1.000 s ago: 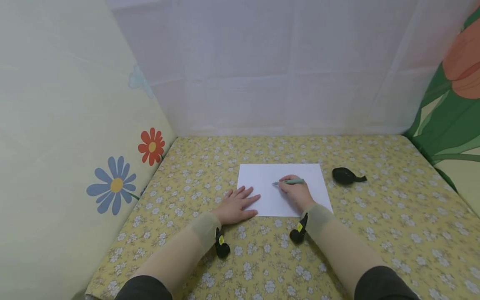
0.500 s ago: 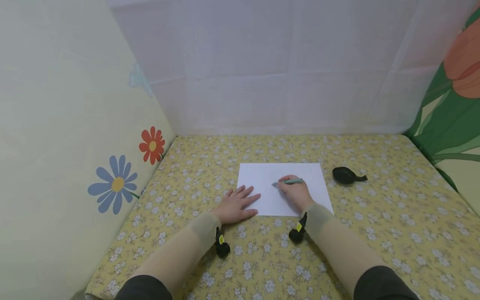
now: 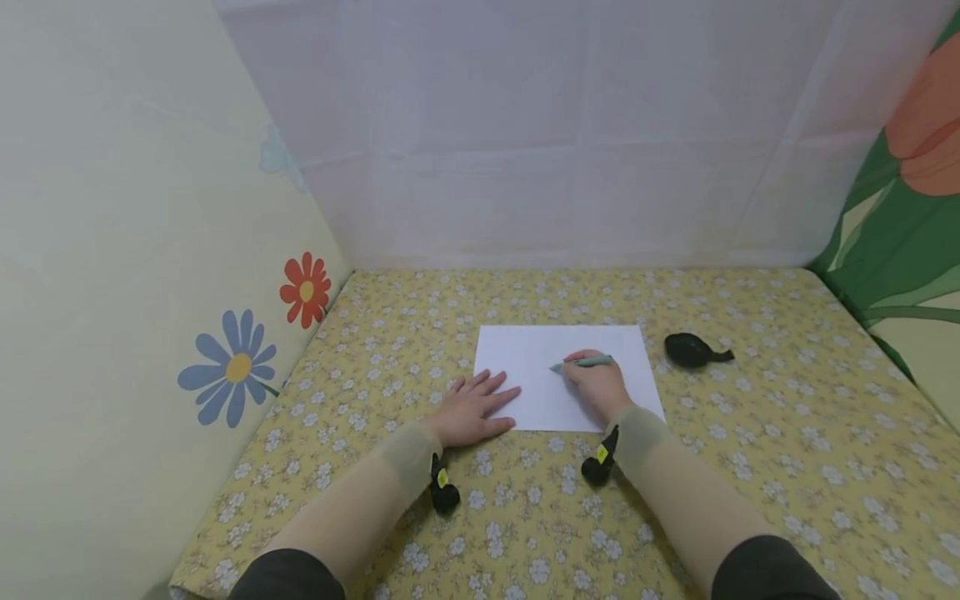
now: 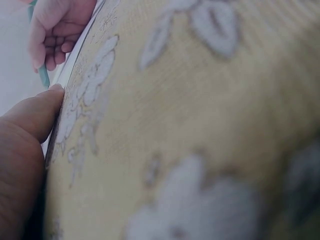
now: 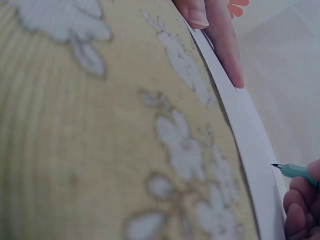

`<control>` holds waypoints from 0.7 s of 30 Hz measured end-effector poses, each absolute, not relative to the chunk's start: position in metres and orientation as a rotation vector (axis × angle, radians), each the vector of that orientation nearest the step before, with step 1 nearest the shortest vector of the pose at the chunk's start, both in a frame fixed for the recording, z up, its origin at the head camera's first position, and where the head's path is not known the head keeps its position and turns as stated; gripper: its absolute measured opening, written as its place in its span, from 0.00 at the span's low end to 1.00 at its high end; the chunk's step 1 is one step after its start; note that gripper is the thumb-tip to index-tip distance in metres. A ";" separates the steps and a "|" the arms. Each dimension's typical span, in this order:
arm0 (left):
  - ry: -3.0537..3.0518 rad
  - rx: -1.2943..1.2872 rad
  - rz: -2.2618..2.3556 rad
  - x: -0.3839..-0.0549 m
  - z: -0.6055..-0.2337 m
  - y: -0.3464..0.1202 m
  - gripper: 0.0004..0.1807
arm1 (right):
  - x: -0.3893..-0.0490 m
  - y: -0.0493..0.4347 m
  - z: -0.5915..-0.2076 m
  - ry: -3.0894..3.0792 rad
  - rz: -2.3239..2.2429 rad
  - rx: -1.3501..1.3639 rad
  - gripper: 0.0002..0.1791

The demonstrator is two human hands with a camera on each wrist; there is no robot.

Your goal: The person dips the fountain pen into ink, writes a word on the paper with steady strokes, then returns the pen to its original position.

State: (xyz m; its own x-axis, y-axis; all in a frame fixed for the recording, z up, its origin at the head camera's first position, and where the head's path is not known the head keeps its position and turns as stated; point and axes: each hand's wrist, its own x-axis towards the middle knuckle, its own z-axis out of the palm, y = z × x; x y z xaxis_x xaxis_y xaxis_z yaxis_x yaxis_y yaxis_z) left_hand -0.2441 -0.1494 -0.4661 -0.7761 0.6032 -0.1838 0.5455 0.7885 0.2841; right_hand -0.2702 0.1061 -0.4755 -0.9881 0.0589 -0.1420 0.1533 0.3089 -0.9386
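Observation:
A white sheet of paper (image 3: 517,343) lies flat on the flowered cloth. My left hand (image 3: 469,414) rests with spread fingers over its lower left corner. Between thumb and fingers, my right hand (image 3: 602,390) holds a green pen (image 3: 596,361) over the middle of the sheet, slanted with the point to the left. The right wrist view shows the dark pointed tip of the pen (image 5: 295,171) right by the paper's surface. In the left wrist view the left thumb (image 4: 37,112) lies at the paper's near edge. No marks show on the sheet.
A black teardrop-shaped object (image 3: 688,351) with a narrow tail lies right of the paper. Yellow flowered cloth (image 3: 405,333) covers the table. A white sheet (image 3: 480,142) hangs behind, and flower-printed panels (image 3: 135,250) stand at both sides.
My right hand has shifted slightly to the right with the pen, whose tip moves a little across the sheet. The left hand stays where it was.

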 end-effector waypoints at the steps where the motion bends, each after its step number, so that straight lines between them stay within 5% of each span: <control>1: 2.714 0.891 0.317 -0.244 -0.466 -0.149 0.34 | -0.270 0.107 -0.475 2.482 -1.787 0.203 0.12; 21: 2.699 0.905 0.353 -0.244 -0.465 -0.150 0.35 | -0.269 0.118 -0.473 2.536 -1.762 0.284 0.12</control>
State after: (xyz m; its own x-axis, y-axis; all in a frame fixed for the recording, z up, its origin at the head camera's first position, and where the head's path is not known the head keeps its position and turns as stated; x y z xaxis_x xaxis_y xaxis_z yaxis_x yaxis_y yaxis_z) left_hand -0.2437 -0.1502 -0.4649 -0.7674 0.6160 -0.1776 0.5495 0.7748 0.3127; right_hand -0.2687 0.1177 -0.4728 -0.9824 0.1268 -0.1370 0.1727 0.3377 -0.9253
